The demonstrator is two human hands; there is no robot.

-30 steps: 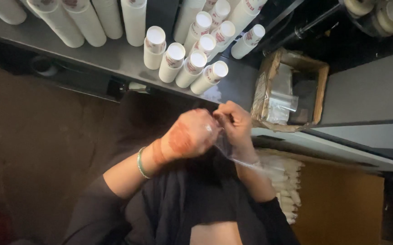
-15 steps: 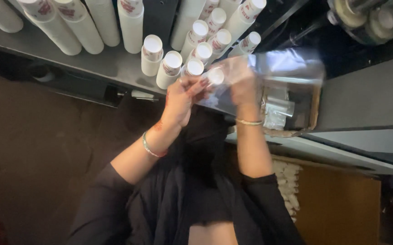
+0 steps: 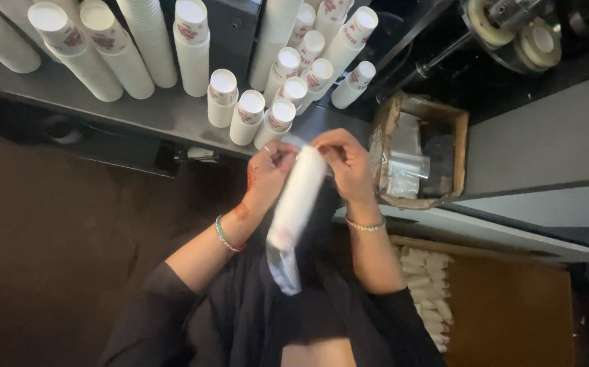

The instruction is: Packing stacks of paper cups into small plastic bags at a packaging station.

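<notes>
A stack of white paper cups (image 3: 298, 197) sits inside a clear plastic sleeve (image 3: 284, 268) that hangs down over my dark clothing. My left hand (image 3: 267, 170) and my right hand (image 3: 345, 160) both pinch the sleeve's upper end, just in front of the grey shelf (image 3: 145, 112). The loose bottom of the sleeve dangles empty below the cups. Several more stacks of white cups (image 3: 250, 115) lie on the shelf right above my hands.
Long stacks of cups (image 3: 97, 47) fill the left of the shelf. A small cardboard box (image 3: 420, 149) with clear plastic bags stands to the right. Machine rollers (image 3: 519, 34) are at the top right. Wrapped cup stacks (image 3: 427, 285) lie in a carton at the lower right.
A second ago both hands worked an empty clear sleeve near my chest. They rose to the shelf, and now the sleeve holds a stack of cups hanging down.
</notes>
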